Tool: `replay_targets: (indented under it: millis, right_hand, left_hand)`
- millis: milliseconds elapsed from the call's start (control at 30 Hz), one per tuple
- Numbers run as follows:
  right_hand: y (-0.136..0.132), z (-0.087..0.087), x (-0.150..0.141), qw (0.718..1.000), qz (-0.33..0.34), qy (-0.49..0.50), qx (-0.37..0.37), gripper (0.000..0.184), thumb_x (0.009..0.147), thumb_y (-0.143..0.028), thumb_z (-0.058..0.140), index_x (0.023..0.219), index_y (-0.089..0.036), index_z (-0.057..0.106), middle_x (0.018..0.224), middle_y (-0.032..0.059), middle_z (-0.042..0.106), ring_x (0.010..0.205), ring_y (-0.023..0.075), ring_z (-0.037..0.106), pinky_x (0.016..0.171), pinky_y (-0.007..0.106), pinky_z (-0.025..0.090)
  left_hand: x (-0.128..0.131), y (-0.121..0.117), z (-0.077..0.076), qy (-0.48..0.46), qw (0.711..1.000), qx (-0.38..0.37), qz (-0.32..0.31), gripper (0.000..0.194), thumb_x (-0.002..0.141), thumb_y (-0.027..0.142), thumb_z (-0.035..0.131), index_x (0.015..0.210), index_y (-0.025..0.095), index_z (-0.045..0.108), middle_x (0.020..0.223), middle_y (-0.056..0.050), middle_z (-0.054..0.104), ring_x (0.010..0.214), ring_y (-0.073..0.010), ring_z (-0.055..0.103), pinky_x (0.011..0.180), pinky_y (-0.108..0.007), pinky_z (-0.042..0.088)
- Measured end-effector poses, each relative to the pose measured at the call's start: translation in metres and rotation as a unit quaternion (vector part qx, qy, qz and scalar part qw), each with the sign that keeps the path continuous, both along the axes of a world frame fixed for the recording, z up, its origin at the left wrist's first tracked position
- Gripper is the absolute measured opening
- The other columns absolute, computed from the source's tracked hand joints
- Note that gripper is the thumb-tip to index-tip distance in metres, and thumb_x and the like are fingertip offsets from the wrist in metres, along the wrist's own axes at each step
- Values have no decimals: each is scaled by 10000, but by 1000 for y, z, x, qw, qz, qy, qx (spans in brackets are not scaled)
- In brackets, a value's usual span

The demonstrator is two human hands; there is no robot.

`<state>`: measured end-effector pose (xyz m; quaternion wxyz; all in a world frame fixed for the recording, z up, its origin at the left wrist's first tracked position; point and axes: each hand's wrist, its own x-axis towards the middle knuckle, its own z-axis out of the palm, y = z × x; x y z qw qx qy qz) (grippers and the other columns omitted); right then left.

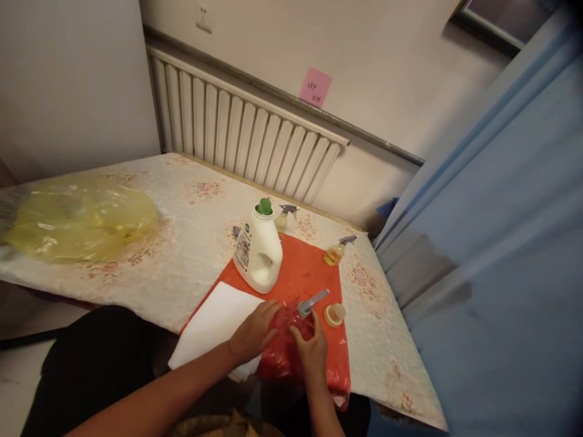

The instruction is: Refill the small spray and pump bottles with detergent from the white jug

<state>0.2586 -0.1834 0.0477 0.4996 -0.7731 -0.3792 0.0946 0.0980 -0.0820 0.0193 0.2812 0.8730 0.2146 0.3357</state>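
Note:
My right hand (312, 352) grips a clear spray bottle (298, 321) with a grey trigger head, thumb on one side and fingers on the other. Red shows through the bottle, so its contents are hard to make out. Just left of it, my left hand (255, 331) is slightly blurred, thumb and fingers apart over the edge of a white paper towel (214, 328). A red plastic sheet (305, 267) lies beneath. A pale cap (334, 314) rests right of my right hand. Beyond my hands stands a white detergent jug (262, 258), uncapped, its green spout showing.
Two more spray bottles with grey heads stand farther back: one holding yellow liquid (334, 255), another partly behind the jug (282, 220). A yellow plastic bag (86, 218) covers the table's left. A radiator (241, 127) lines the wall; a blue curtain (483, 255) hangs right.

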Motion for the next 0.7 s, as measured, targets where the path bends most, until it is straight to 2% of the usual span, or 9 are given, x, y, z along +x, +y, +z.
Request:
replay_targets:
  millis: [100,167,267,433,533,700]
  right_hand:
    - [5,0,-5,1000,6,-24,-9,831,621,-373,776,1349,-75,507,1347,228,586,1258,364,543,1076,497,405]
    - [8,-1,-10,999,4,-31,-20,908,594,-348,797,1386,-63,456,1384,248,546,1292,373,512,1090,492,389]
    - [12,-4,-16,998,-13,-46,-27,906,582,-345,808,1371,-69,461,1378,263,545,1294,389,507,1081,489,395]
    - [16,-3,-19,996,-32,-76,-31,799,635,-432,770,1294,-59,518,1312,281,589,1236,414,553,1038,505,422]
    - [16,3,-19,995,-36,-75,-52,777,638,-446,762,1271,-53,542,1292,282,601,1225,417,560,1031,496,428]
    - [15,12,-17,997,-26,-57,-44,695,636,-412,764,1231,-98,588,1205,214,672,1149,378,619,964,454,482]
  left_hand:
    - [-23,17,11,39,997,43,54,409,883,124,447,1277,186,535,1299,-131,577,1242,-261,501,1084,-479,423]
    - [-37,31,17,77,993,61,72,345,881,121,438,1192,170,580,1227,-130,599,1165,-263,525,1039,-460,447]
    - [-52,51,22,139,982,80,104,265,877,124,444,1079,165,610,1121,-120,613,1055,-269,533,960,-443,463]
    - [-62,67,16,212,962,95,144,155,894,170,456,943,163,604,1009,-105,602,968,-270,520,898,-424,439]
    - [-64,68,10,207,962,98,150,168,918,206,442,936,162,603,1003,-106,603,965,-273,516,902,-432,424]
    - [-65,70,4,184,965,114,150,184,931,228,441,957,171,614,993,-96,619,963,-265,534,919,-425,418]
